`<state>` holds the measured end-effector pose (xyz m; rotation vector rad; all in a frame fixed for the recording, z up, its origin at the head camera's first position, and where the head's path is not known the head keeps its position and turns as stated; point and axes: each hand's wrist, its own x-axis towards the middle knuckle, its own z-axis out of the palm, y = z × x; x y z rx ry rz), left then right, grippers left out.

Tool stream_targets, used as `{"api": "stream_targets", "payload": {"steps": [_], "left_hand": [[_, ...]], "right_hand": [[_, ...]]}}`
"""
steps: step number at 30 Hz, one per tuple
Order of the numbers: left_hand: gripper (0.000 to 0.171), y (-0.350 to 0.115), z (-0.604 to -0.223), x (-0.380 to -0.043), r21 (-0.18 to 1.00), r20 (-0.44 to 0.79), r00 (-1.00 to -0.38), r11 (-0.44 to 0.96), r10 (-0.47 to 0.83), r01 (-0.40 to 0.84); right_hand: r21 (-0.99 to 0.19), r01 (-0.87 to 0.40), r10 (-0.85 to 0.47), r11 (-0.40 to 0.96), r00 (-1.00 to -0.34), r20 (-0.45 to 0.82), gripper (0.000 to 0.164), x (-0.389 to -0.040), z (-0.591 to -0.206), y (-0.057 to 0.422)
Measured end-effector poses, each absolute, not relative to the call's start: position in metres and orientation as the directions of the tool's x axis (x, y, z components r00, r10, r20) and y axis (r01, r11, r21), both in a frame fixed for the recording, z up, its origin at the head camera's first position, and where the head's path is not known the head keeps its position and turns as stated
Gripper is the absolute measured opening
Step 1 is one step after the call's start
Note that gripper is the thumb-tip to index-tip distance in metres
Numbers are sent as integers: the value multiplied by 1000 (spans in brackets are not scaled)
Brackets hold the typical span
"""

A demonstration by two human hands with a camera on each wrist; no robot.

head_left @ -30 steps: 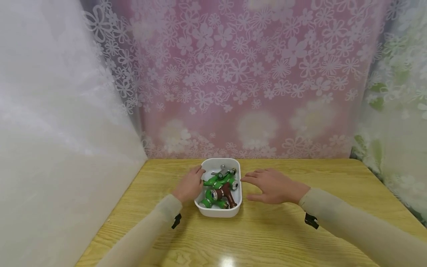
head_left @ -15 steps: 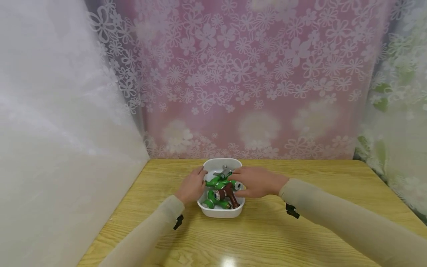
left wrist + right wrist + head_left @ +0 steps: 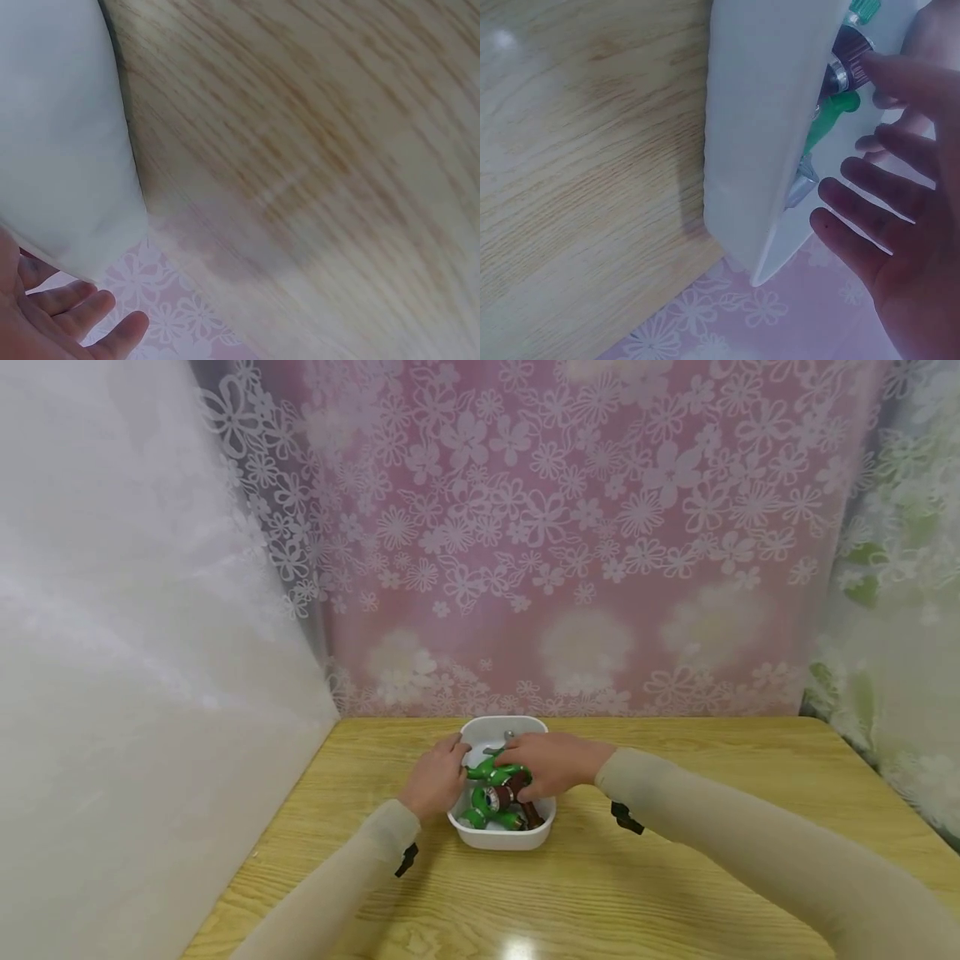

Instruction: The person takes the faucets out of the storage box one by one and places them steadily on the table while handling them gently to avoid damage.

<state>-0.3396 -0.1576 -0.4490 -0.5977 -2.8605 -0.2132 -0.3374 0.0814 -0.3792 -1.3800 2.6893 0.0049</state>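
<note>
A white plastic tub (image 3: 498, 841) stands on the table, holding several green pieces (image 3: 477, 812), a brown piece (image 3: 501, 797) and a silver one (image 3: 802, 184). They resemble hose spray nozzles, with round, silver-ringed heads. My left hand (image 3: 435, 781) rests at the tub's left rim, fingertips over the edge and loosely bent. Over the tub's right side, my right hand (image 3: 555, 760) reaches in with fingers mostly straight and spread. In the right wrist view its thumb overlaps the brown nozzle; whether they touch I cannot tell. The right hand hides the far nozzles in the head view.
The wood-grain table (image 3: 615, 893) extends around the tub. Behind its far edge hangs a pink flowered curtain (image 3: 570, 568). A white sheet (image 3: 150, 610) borders the left side, and a pale curtain with green leaves (image 3: 892, 610) the right.
My right hand has moved left from beside the tub to over its inside, covering the silver piece and part of the brown one. The left hand stays at the rim.
</note>
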Motion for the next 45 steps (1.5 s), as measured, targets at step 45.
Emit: {"api": "stream_targets", "payload": {"steps": [45], "left_hand": [[40,-157,-447,-334,96,224,-901,912,371,399]], "right_hand": [[-105,-817,-810,567,-529,-253,32,-329,-377,37]]}}
